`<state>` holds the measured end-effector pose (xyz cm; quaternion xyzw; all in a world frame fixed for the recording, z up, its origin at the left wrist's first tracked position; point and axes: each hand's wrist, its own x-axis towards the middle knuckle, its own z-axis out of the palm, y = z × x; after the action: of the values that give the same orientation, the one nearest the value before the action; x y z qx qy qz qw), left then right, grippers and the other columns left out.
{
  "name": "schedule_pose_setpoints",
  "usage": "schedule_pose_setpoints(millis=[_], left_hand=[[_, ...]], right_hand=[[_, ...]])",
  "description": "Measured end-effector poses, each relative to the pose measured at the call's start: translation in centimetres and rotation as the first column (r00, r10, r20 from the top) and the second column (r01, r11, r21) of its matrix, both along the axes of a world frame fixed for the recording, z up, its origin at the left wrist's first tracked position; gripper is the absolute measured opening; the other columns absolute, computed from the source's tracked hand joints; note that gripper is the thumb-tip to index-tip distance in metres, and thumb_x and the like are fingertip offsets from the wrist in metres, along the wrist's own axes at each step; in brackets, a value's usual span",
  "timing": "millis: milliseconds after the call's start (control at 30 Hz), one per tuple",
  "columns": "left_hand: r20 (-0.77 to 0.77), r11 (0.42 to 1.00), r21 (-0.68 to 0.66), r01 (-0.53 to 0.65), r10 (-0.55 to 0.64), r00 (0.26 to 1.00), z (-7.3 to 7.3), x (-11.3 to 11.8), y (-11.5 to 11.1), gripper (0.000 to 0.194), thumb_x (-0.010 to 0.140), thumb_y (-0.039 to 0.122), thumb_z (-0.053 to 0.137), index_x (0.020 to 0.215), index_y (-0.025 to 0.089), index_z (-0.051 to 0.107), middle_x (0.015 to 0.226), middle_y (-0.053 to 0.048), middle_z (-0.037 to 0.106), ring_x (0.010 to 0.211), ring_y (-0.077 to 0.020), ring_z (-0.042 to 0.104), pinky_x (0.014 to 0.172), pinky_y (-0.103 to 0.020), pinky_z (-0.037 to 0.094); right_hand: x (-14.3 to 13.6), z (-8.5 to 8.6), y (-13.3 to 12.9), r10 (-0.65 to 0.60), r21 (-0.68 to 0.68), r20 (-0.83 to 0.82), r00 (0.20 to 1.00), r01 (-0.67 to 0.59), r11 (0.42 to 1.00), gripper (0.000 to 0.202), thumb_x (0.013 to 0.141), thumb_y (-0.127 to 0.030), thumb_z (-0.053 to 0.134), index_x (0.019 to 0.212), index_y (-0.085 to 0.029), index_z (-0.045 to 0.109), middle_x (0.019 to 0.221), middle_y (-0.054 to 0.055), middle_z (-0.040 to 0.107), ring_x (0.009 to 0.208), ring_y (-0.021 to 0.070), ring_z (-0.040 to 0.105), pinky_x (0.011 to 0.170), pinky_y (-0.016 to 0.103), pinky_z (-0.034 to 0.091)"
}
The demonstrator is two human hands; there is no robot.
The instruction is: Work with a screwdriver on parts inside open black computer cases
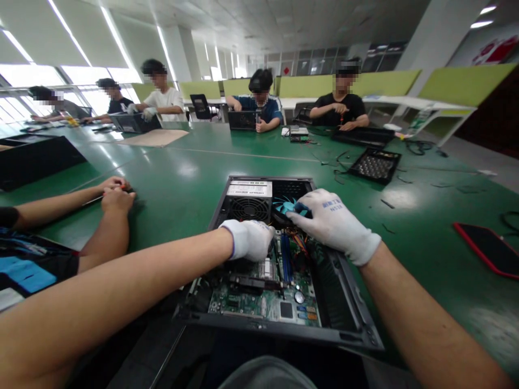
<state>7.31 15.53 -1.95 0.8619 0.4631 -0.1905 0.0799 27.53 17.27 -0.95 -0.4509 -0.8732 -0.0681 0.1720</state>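
Observation:
A desktop computer case [348, 329] lies open in front of me, its motherboard [247, 302] facing up. In a white glove, my left hand [253, 240] reaches down over the board with its fingers curled closed; what is in them, if anything, is hidden. My right hand [330, 219], also gloved in white, has thumb and fingers closed at the edge of a cooling fan [284, 205] with light blue blades. The fan is tilted above the board, beside the power supply [248, 208]. Loose coloured wires [300, 243] run below my right hand.
On the right lies a red-edged phone or tablet [490, 246]. A black part with a grille [375, 165] and loose cables sit further back. At left, a co-worker's bare hands [117, 194] rest near the table edge, by a black case [38, 156]. Several people work across the green table [178, 173].

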Motion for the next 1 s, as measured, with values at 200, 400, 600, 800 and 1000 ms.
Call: schedule_pose_setpoints(millis=[200, 400, 600, 800, 1000], left_hand=[[-0.085, 0.997, -0.072, 0.033, -0.039, 0.996, -3.1, -0.5, 3.5, 0.059, 0.077, 0.021, 0.071, 0.135, 0.013, 0.059, 0.131, -0.020, 0.069, 0.118, -0.0330, 0.069, 0.097, -0.039, 0.057], [-0.052, 0.998, -0.043, 0.040, -0.042, 0.998, -3.6, -0.5, 3.5, 0.065, 0.075, 0.016, 0.071, 0.138, 0.013, 0.056, 0.134, -0.018, 0.067, 0.120, -0.0303, 0.068, 0.098, -0.036, 0.057], [-0.097, 1.000, -0.013, 0.001, -0.003, 0.995, -3.2, -0.2, 3.2, 0.057, 0.079, 0.018, 0.069, 0.135, 0.012, 0.058, 0.130, -0.019, 0.068, 0.116, -0.0314, 0.069, 0.095, -0.036, 0.058], [-0.088, 0.999, 0.037, 0.005, -0.002, 0.996, -3.2, -0.4, 3.5, 0.056, 0.081, 0.026, 0.073, 0.134, 0.011, 0.060, 0.133, -0.020, 0.067, 0.121, -0.0325, 0.066, 0.102, -0.038, 0.054], [-0.167, 0.999, 0.008, -0.039, 0.040, 0.985, -3.0, -0.1, 3.6, 0.046, 0.084, 0.031, 0.073, 0.126, 0.012, 0.066, 0.128, -0.018, 0.071, 0.118, -0.0318, 0.068, 0.102, -0.038, 0.054]], right_hand=[[0.2, -0.1, -0.2, 0.012, -0.026, -0.043, 0.999, -0.013, 1.000, 0.040, 0.101, -0.050, 0.053, 0.088, -0.017, 0.072, 0.093, 0.010, 0.072, 0.088, 0.0230, 0.060, 0.082, 0.033, 0.039], [0.4, -0.5, -0.2, 0.020, 0.003, -0.048, 0.999, -0.019, 1.000, 0.044, 0.102, -0.053, 0.050, 0.092, -0.016, 0.072, 0.096, 0.011, 0.071, 0.092, 0.0247, 0.059, 0.083, 0.035, 0.038], [0.4, -0.7, -0.1, 0.032, -0.001, -0.051, 0.998, -0.032, 0.999, 0.043, 0.103, -0.052, 0.049, 0.093, -0.016, 0.071, 0.096, 0.011, 0.071, 0.092, 0.0252, 0.059, 0.084, 0.035, 0.038], [0.5, -1.2, 0.1, 0.039, 0.038, -0.051, 0.998, -0.037, 0.999, 0.044, 0.102, -0.053, 0.049, 0.097, -0.016, 0.072, 0.098, 0.012, 0.071, 0.095, 0.0270, 0.058, 0.087, 0.037, 0.037], [0.3, -0.9, 0.0, 0.014, 0.018, -0.042, 0.999, -0.014, 1.000, 0.044, 0.102, -0.053, 0.050, 0.098, -0.016, 0.073, 0.096, 0.012, 0.072, 0.090, 0.0263, 0.058, 0.083, 0.036, 0.037]])
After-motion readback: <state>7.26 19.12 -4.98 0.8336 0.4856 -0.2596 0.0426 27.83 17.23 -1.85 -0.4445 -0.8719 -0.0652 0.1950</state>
